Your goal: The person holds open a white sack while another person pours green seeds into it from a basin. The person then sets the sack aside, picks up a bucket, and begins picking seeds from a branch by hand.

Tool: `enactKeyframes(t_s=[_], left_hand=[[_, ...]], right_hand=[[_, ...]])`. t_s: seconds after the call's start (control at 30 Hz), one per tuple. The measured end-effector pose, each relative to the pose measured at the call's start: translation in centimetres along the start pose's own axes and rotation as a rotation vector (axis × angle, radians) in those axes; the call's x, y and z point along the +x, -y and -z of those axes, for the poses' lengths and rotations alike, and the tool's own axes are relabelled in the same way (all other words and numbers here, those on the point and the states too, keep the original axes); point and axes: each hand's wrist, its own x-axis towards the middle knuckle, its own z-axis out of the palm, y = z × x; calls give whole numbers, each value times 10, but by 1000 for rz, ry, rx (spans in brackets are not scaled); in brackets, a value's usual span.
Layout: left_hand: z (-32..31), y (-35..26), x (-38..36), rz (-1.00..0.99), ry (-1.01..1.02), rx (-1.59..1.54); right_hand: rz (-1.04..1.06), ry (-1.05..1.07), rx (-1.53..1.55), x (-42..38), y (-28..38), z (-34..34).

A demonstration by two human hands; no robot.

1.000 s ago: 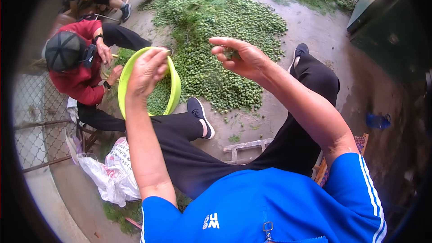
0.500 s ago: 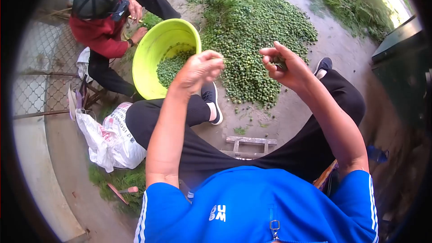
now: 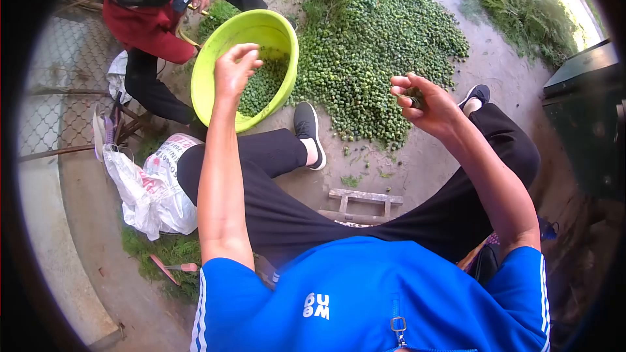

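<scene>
My left hand (image 3: 237,70) is over the yellow-green bucket (image 3: 202,85), its fingers loosely apart with nothing visible in them. Inside the bucket lies a heap of small round green fruits or cones (image 3: 259,94). At the near right edge of the big pile, my right hand (image 3: 427,105) is curled around a small bunch of green bits (image 3: 413,96), partly hidden by the fingers. A broad pile of the same small green fruits or cones (image 3: 365,65) covers the ground ahead, mixed with leafy sprigs.
Across the bucket sits a person in a red top (image 3: 140,32) and cap. Cut green branches (image 3: 508,6) lie at the back right. A white sack (image 3: 160,189) and pink-handled shears (image 3: 179,267) are at my left; a small wooden frame (image 3: 365,199) lies between my feet.
My left hand has moved left from near my right hand to over the bucket, and its fingers have spread. My right hand stays curled around the green bits. The view has shifted slightly.
</scene>
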Motion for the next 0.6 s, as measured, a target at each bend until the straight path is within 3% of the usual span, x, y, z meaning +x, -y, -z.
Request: enactKeyframes(t_s=[0.1, 0.2, 0.3, 0.43, 0.5, 0.6], left_hand=[[8, -16, 14, -10, 113, -51], [19, -51, 20, -155, 155, 25], [-24, -80, -6, -141, 315, -121], [-107, -72, -56, -153, 603, -307], [-137, -73, -74, -185, 612, -400], [-151, -88, -87, -321, 461, -106]], right_hand=[[15, 27, 23, 6, -2, 3], [56, -24, 44, 5, 2, -12], [52, 36, 44, 13, -2, -26], [49, 76, 24, 12, -7, -32], [63, 43, 54, 12, -10, -31], [84, -45, 69, 8, -6, -36]])
